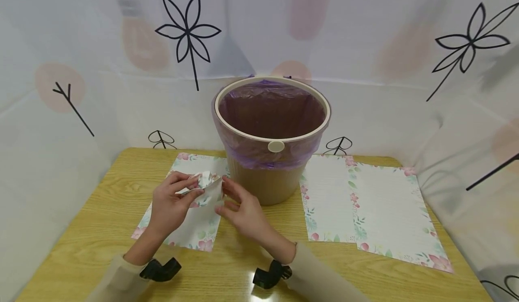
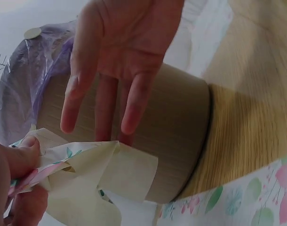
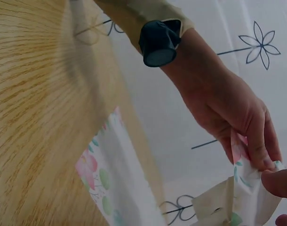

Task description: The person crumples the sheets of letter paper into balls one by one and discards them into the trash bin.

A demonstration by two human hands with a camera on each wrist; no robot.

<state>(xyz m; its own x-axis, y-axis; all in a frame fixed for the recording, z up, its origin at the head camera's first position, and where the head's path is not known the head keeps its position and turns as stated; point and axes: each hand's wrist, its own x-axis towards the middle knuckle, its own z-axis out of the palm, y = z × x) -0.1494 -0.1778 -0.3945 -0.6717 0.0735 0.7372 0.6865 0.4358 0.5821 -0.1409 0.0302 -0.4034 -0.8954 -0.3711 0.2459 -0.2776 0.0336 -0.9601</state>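
My left hand (image 1: 171, 205) pinches a crumpled, partly folded sheet of floral-bordered paper (image 1: 212, 194) between thumb and fingers. In the left wrist view the paper (image 2: 82, 188) shows creased cream sides and a pink and green printed edge. My right hand (image 1: 248, 215) is at the paper's right side, fingers extended and spread, their tips right at its edge. Some of these fingertips are hidden behind the paper in the left wrist view. Below the hands, another flat floral sheet (image 1: 182, 234) lies on the table.
A beige waste bin (image 1: 263, 187) lined with a purple plastic bag (image 1: 239, 146) stands just beyond my hands. To its right, two floral sheets (image 1: 328, 203) lie overlapping on the wooden table (image 1: 81, 248). A patterned white cloth (image 1: 134, 108) hangs behind and at the sides.
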